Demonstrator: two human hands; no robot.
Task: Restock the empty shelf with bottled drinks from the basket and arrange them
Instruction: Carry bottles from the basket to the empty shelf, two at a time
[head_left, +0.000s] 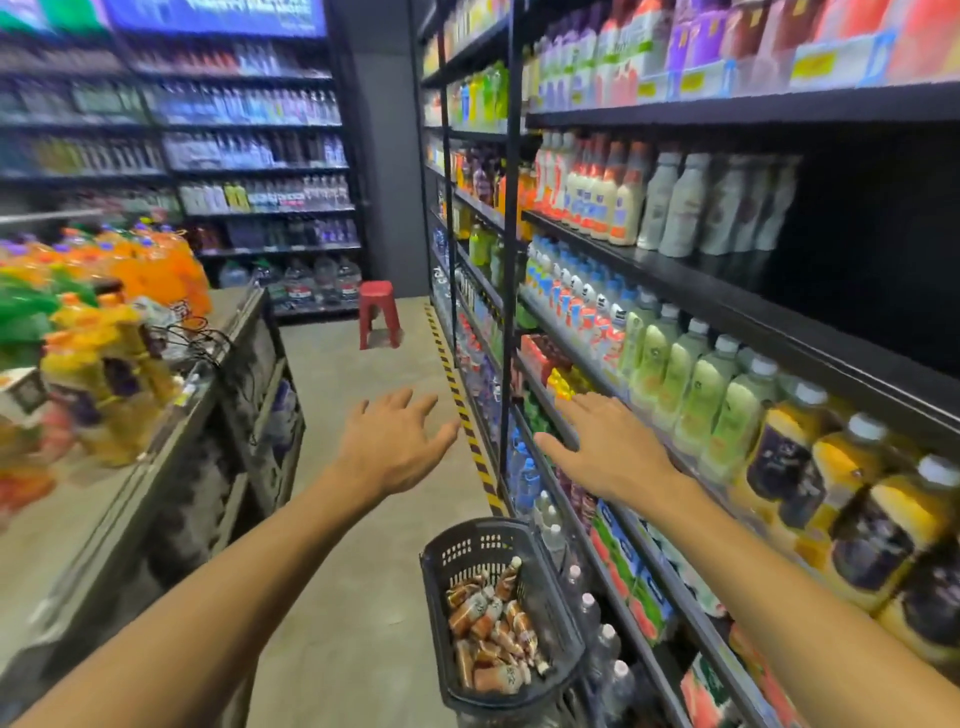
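The basket (501, 618) is seen on the floor, loaded with bottled drinks (491, 629). Above it, the left hand (392, 441) and right hand (610, 449) are spread open, nothing grasped. The empty shelf (857, 270) stretch is unfilled; restocking is judged barely begun.

Brown-labelled bottles (491, 618) heaped in dark basket (540, 597)
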